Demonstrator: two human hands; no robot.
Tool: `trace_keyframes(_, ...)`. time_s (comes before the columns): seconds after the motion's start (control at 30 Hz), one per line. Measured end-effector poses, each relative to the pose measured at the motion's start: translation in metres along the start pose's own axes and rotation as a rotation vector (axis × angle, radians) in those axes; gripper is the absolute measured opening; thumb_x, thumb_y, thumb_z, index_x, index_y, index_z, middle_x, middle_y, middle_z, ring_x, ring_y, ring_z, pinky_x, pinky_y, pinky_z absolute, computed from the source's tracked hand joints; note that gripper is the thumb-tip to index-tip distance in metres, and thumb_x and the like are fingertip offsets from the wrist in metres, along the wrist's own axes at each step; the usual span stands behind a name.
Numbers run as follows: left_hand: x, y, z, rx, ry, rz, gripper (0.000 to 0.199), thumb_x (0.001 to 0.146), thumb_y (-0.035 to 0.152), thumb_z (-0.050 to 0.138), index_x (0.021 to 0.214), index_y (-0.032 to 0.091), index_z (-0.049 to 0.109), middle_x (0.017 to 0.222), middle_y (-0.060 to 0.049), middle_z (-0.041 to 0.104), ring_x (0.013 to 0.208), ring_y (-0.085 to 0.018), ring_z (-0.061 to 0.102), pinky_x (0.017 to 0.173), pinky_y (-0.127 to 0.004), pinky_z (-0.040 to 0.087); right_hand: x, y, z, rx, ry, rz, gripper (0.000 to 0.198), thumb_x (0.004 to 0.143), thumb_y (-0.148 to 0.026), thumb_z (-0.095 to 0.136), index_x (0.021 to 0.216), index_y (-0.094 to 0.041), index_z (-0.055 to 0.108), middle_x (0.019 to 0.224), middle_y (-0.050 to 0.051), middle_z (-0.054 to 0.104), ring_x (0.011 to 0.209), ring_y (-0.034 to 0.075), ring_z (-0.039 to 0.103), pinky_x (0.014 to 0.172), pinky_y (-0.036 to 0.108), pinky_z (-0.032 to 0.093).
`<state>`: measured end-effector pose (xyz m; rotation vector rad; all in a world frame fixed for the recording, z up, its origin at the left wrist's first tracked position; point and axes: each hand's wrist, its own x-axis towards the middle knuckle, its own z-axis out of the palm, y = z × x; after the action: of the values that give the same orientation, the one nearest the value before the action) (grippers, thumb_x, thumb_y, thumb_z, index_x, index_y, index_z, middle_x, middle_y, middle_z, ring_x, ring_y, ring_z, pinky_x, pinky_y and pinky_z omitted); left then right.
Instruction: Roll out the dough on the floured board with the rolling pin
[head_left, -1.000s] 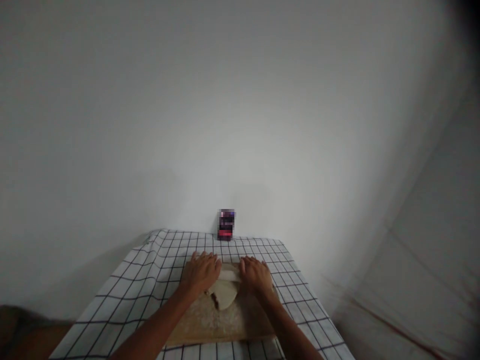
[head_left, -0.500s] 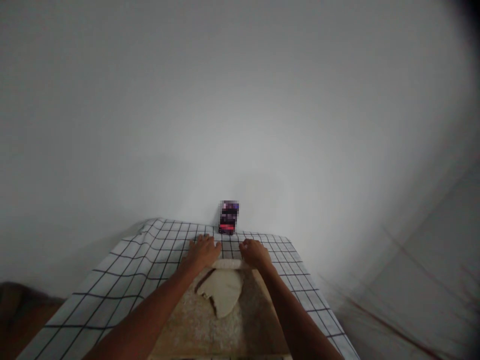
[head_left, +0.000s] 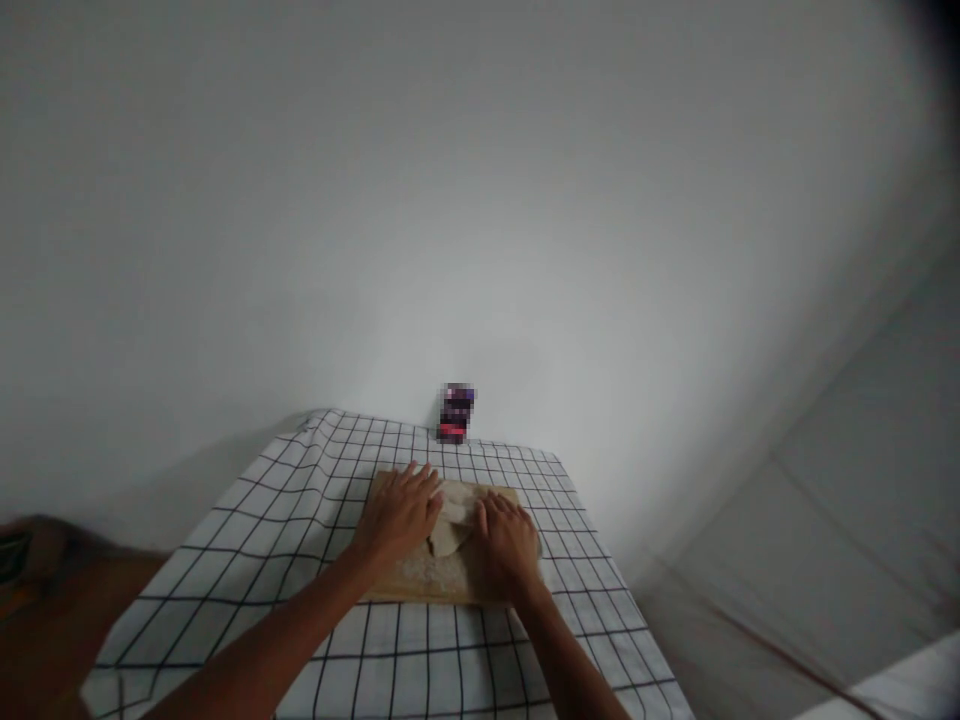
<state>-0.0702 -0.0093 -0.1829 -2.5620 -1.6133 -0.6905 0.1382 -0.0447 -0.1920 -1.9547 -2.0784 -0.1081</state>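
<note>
A pale, floury rolling pin (head_left: 460,500) lies crosswise over a flattened sheet of dough (head_left: 448,540) on a wooden board (head_left: 420,585). My left hand (head_left: 405,508) is over the pin's left part, its fingers reaching forward across it. Over the right part is my right hand (head_left: 508,530), its fingers slightly bent. Both hands cover the pin's ends, so my grip shows only partly. The dough has a ragged left edge, and its far part is hidden under the pin.
A white cloth with a black grid (head_left: 427,660) covers the table. At the far edge a dark pixelated object (head_left: 455,413) leans against the white wall (head_left: 480,220). Brown furniture or a box (head_left: 82,590) stands at left. Tiled floor (head_left: 810,520) shows at right.
The board has shifted away from me toward the wall, baring cloth in front of it. My hands have come back over the board with the pin, and my view has tipped slightly down.
</note>
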Motion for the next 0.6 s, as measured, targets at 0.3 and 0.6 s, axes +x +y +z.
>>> trace_keyframes(0.3,-0.036,-0.001,-0.002,-0.103,-0.061,-0.005,0.053,0.106,0.045,0.038,0.151,0.028,0.059,0.161,-0.007,0.06,0.153,-0.027,0.048,0.134,-0.048,0.022,-0.038,-0.003,0.002,0.001,0.019,-0.031,0.049,0.114,-0.04,0.03,0.151,-0.027,0.06,0.165,0.01,0.05,0.154,0.026,0.044,0.129,0.053,0.028)
trace_keyframes(0.6,0.054,-0.019,0.019,-0.021,-0.111,-0.116,0.048,0.105,0.048,0.039,0.138,0.026,0.067,0.148,-0.012,0.069,0.143,-0.036,0.056,0.124,-0.064,0.031,0.07,0.015,0.003,0.062,-0.078,0.069,0.054,0.115,-0.047,0.026,0.146,-0.026,0.064,0.157,0.01,0.059,0.147,0.027,0.052,0.123,0.052,0.035)
